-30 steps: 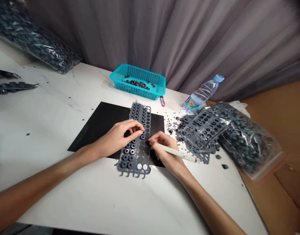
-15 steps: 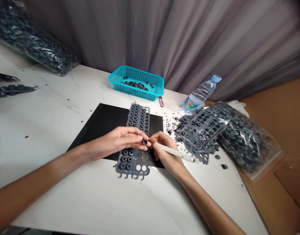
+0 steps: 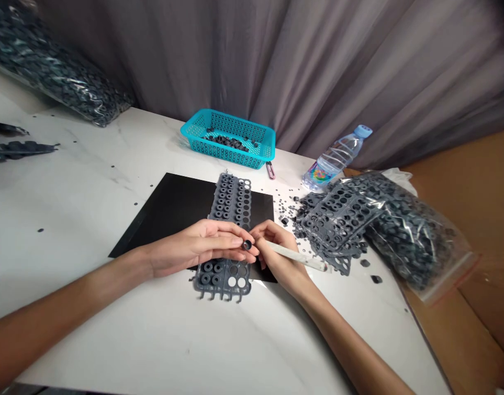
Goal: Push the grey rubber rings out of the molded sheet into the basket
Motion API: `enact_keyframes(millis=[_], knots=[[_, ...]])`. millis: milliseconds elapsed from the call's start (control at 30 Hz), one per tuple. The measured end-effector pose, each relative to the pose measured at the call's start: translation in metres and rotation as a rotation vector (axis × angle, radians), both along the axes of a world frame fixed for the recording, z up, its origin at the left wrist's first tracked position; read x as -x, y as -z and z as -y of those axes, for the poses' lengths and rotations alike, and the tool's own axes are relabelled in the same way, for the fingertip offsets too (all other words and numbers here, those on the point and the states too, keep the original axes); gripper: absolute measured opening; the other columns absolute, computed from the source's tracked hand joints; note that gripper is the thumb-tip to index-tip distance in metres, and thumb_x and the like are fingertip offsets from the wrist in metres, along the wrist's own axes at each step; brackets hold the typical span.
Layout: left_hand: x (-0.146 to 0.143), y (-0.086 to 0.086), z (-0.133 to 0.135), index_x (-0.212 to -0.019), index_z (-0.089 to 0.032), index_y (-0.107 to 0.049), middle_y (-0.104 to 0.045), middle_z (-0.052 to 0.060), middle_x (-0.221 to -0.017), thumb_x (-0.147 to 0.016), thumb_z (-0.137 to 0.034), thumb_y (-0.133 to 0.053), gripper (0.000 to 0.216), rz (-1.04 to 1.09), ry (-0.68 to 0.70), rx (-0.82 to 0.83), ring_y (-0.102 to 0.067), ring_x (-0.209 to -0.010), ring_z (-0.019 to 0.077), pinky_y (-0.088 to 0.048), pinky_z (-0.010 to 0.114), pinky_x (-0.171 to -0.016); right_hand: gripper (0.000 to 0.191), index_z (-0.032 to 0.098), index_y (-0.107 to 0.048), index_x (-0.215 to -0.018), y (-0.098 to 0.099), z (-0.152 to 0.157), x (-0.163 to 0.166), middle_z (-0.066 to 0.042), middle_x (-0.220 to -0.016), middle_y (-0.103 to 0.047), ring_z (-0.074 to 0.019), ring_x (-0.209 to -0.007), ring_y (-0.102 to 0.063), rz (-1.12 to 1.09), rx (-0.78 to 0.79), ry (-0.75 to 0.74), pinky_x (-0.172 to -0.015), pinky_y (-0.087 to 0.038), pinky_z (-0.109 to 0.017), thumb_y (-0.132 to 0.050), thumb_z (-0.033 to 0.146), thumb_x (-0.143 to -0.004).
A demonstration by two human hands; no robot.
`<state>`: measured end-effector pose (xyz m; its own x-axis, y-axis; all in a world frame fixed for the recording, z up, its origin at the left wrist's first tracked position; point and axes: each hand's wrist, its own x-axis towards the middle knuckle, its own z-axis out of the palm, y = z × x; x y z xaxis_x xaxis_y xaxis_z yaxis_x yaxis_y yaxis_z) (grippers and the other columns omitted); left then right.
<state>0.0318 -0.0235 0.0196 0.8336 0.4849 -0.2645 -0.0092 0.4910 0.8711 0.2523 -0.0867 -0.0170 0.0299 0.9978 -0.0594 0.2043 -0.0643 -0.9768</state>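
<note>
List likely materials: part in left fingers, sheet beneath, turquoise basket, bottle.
Small hollow part: black, slight sheen; rubber or plastic, can't tell.
Perforated sheet: dark grey, satin, possibly moulded rubber; hooked end tabs.
Basket: probably smooth plastic; uniform turquoise lattice.
Bottle: likely glossy plastic; transparent ribbed walls.

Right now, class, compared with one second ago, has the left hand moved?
Yes: against the black mat, the left hand has moved nearer the person, closer to the right hand.
</note>
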Motion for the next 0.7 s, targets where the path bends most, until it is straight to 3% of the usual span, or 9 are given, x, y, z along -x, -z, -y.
enact_keyframes(millis=[200,700], knots=[[-0.0007,0.0033,-0.0006,-0.123,-0.017,-0.077,-0.080,0.014,-0.124,-0.103,-0.035,-0.070,0.027,0.016,-0.008,0.053,-0.075,-0.120,0.0218,-0.057,0.029,-0.110,0.012,0.021,-0.064,-0.091,0.0005,0.0005,0.0004,0.004,-0.073,-0.061,-0.0090,-0.049,-0.051,-0.013,-0.001,-0.012,-0.042,-0.042,-0.019,-0.063,0.032,-0.096],[-0.0013,0.0035,-0.0016,-0.122,-0.016,-0.080,-0.080,0.015,-0.124,-0.102,-0.037,-0.071,0.030,-0.013,-0.053,0.065,-0.074,-0.123,0.0247,-0.058,0.032,-0.110,0.011,0.021,-0.064,-0.090,-0.0003,0.0007,-0.0006,0.004,-0.072,-0.061,-0.0096,-0.050,-0.051,0.016,-0.007,-0.028,-0.043,-0.041,-0.020,-0.062,0.031,-0.095]])
